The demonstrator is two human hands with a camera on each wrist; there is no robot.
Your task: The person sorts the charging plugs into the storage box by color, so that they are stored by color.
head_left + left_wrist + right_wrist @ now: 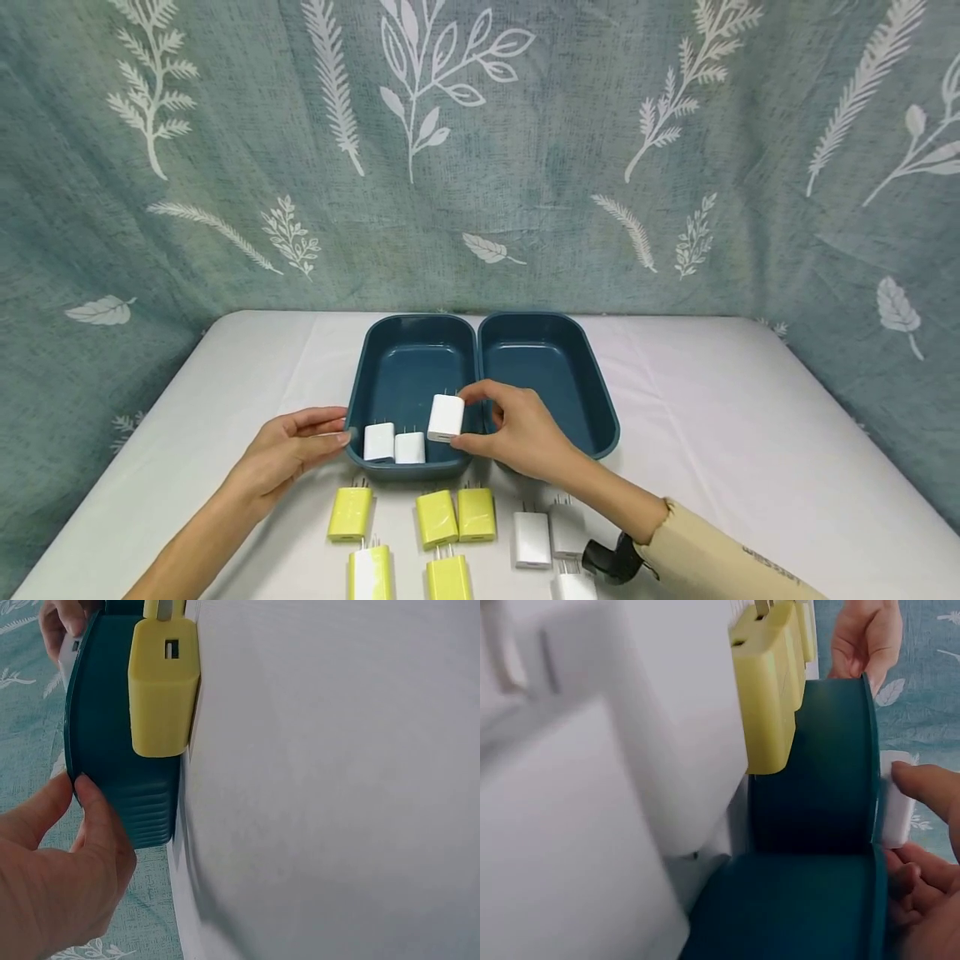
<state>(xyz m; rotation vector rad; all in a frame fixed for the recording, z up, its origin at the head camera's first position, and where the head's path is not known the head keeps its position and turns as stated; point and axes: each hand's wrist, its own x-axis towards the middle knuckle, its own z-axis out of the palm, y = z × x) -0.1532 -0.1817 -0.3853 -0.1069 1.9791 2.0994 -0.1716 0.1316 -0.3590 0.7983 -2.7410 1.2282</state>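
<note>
Over the front of the left dark blue bin (423, 371), my right hand (521, 429) holds a white charger plug (446, 418) between thumb and fingers, prongs pointing away. Two more white charger plugs (378, 442) stand inside that bin, along its front left. My left hand (288, 454) pinches the bin's left rim between thumb and fingers, as the left wrist view shows up close. In the right wrist view, the held white plug (896, 799) shows just past the bin's rim, the thumb on its side.
A second dark blue bin (528, 367) stands against the first on the right. Several yellow charger plugs (349, 514) lie in front of the bins, with white ones (532, 540) to their right. A black strap piece (613, 560) hangs at my right wrist. A patterned curtain (480, 167) backs the white table.
</note>
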